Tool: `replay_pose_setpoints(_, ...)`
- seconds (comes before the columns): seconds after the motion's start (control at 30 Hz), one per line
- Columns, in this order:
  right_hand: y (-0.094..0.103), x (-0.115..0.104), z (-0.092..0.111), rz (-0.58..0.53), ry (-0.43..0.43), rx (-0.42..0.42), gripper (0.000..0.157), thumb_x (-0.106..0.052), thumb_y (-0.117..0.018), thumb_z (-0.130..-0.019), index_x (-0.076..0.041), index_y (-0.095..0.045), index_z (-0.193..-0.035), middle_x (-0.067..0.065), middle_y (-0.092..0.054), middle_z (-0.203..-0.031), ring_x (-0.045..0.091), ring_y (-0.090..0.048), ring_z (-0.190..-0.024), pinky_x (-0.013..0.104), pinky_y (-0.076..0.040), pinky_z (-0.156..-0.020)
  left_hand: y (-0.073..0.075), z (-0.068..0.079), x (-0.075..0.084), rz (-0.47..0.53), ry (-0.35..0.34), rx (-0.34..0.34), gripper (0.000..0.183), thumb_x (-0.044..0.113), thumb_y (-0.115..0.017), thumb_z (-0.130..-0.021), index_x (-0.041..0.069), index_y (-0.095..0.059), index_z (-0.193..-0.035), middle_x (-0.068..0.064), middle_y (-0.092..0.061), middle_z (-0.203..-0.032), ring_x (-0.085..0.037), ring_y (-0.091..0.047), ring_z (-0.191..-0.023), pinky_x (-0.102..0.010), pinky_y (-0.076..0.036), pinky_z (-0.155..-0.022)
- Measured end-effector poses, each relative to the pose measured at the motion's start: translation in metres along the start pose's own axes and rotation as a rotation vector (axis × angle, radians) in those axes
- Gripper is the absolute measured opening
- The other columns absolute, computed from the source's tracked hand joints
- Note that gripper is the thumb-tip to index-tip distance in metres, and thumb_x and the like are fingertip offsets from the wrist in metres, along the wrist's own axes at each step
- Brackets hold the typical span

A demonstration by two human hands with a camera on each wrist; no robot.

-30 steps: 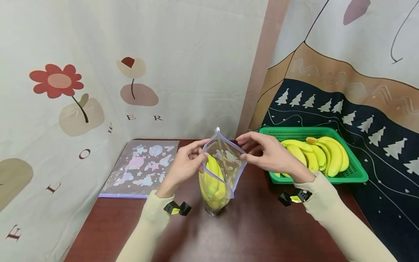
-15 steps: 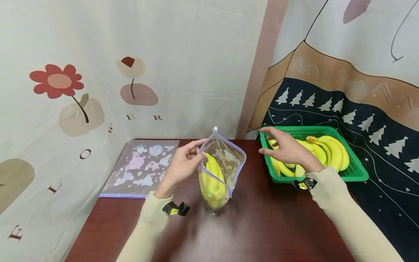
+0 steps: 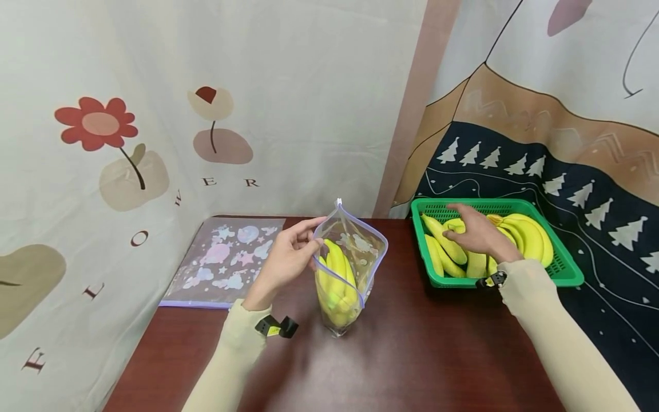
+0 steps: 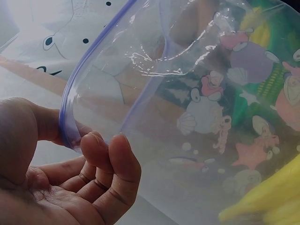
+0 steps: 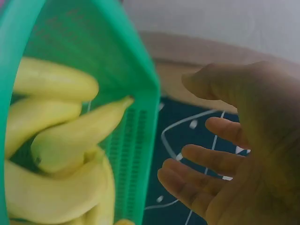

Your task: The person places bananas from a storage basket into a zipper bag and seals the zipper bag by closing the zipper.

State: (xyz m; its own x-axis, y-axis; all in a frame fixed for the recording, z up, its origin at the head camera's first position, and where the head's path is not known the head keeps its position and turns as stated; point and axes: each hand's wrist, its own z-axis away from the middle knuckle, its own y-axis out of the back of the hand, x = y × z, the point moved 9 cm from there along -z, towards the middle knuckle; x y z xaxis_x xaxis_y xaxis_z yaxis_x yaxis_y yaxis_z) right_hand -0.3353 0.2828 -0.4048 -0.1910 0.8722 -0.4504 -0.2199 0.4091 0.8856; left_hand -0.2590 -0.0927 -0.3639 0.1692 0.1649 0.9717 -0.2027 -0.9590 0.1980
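Observation:
My left hand [image 3: 289, 250] pinches the left side of the mouth of a clear zip bag [image 3: 366, 243]. The bag, edged in purple with a white slider at its top corner, stands upright on the table with its mouth spread. Yellow bananas [image 3: 337, 289] sit inside it. In the left wrist view, thumb and fingers grip the purple rim [image 4: 70, 101]. Over the green basket [image 3: 572, 277] hovers my right hand [image 3: 481, 233], fingers loosely spread and holding nothing. Several bananas [image 3: 529, 237] lie in the basket; the right wrist view shows more bananas [image 5: 79, 133] beside the hand.
A flat, cartoon-printed zip bag [image 3: 226, 263] with a purple edge lies at the back left of the brown table [image 3: 412, 355]. Printed cloth [image 3: 319, 114] hangs behind the table, and a dark tree-patterned cloth [image 3: 607, 309] borders the right side.
The right hand has left the bag's right side and moved right, over the basket. My left hand keeps its pinch on the bag's rim, nearly in place.

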Motion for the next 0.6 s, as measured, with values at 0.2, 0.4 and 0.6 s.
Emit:
replay_pose_setpoints(0.2,-0.003,0.026,-0.003,0.007,-0.058,-0.040,0.075,-0.030,-0.063,-0.101,0.004,-0.027,-0.157,0.034,-0.026,-0.161,0.056,-0.029,-0.145,0.072,-0.032,-0.113,0.000,0.001,0.000,0.004,0.001,0.003,0.046,0.001,-0.060,-0.097,0.011,-0.060,-0.142,-0.009,-0.056,-0.083,-0.015,-0.058,-0.053,-0.025,-0.054,-0.049)
replay_pose_setpoints(0.4,-0.007,0.048,-0.004,0.006,-0.117,-0.080,0.077,-0.030,-0.061,-0.100,0.007,-0.024,-0.157,0.038,-0.026,-0.158,0.058,-0.032,-0.140,0.073,-0.036,-0.109,0.001,0.001,-0.001,-0.001,0.008,0.010,0.046,0.001,-0.060,-0.097,0.013,-0.061,-0.142,-0.009,-0.056,-0.084,-0.016,-0.058,-0.053,-0.025,-0.053,-0.050)
replay_pose_setpoints(0.6,-0.012,0.070,-0.003,0.003,-0.191,-0.150,0.076,-0.031,-0.059,-0.101,0.010,-0.025,-0.155,0.043,-0.037,-0.149,0.059,-0.042,-0.133,0.069,-0.046,-0.102,0.002,0.001,-0.002,-0.005,0.007,0.008,0.045,0.001,-0.060,-0.097,0.011,-0.060,-0.142,-0.009,-0.055,-0.083,-0.017,-0.058,-0.054,-0.026,-0.054,-0.050)
